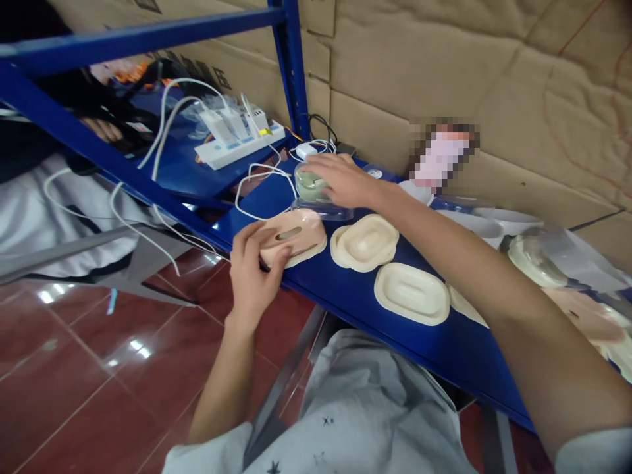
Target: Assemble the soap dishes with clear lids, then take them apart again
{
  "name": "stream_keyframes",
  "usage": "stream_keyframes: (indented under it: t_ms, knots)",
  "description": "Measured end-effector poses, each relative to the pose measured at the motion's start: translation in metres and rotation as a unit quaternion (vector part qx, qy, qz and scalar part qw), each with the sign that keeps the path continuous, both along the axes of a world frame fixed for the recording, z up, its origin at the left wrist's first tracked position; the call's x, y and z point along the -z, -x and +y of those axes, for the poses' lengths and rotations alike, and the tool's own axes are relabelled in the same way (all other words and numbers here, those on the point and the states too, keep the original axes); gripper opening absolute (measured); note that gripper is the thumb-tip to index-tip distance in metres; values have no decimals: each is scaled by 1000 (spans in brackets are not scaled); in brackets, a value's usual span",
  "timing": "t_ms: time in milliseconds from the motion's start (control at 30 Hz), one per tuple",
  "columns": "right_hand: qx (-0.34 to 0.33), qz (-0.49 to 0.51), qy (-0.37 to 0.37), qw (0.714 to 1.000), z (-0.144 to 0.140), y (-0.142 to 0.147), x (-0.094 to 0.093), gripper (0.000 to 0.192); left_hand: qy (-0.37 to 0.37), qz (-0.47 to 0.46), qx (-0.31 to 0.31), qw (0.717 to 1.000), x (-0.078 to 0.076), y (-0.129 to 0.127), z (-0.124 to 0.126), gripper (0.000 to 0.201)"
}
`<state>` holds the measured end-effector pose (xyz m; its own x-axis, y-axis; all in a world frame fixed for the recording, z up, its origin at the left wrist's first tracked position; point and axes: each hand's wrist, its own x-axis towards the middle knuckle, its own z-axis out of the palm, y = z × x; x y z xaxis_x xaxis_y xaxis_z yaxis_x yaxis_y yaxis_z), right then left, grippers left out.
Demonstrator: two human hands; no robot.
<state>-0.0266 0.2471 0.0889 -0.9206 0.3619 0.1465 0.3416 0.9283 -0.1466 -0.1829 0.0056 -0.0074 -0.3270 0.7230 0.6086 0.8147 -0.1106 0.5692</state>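
Two bare hands work over a blue desk point(345, 299) that runs from upper left to lower right, with a wall of brown cardboard point(444, 72) behind it and red floor tiles point(99, 355) below. A blue metal frame point(148, 29) rises at the left, and on a lower blue shelf beyond it lies a white power strip point(237, 148) with white cables point(162, 125) trailing from it.

On the desk, two cream soap-dish shapes lie flat side by side: the nearer cream tray point(411, 293) and the farther cream tray point(364, 242), close together but apart.

At the desk's near edge, the left hand point(254, 273) has its grip closed on a pinkish slotted tray point(293, 238), thumb on top and fingers curled beneath its rim, the piece resting just left of the farther cream tray.

Farther back, the right hand point(345, 181) lies palm down, fingers spread loosely over a small pale green piece point(309, 184); whether its grip actually holds it cannot be told. A clear plastic sheet point(323, 210) lies just below that piece.
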Motion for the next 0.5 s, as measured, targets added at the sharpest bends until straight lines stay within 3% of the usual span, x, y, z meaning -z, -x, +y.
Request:
stream_keyframes:
  t_ms: [67,133,367,500]
  knots:
    - [35,-52,14,998,26,1,6,80,0,0,-4,1000,1,-1,2,37]
    - [50,-76,18,996,41,0,7,89,12,12,7,1000,1,-1,4,38]
    - [28,-55,58,996,58,-23,-22,65,27,15,20,999,1,-5,6,36]
    - [52,-5,2,999,36,-28,-24,41,29,19,4,999,3,-9,8,37]
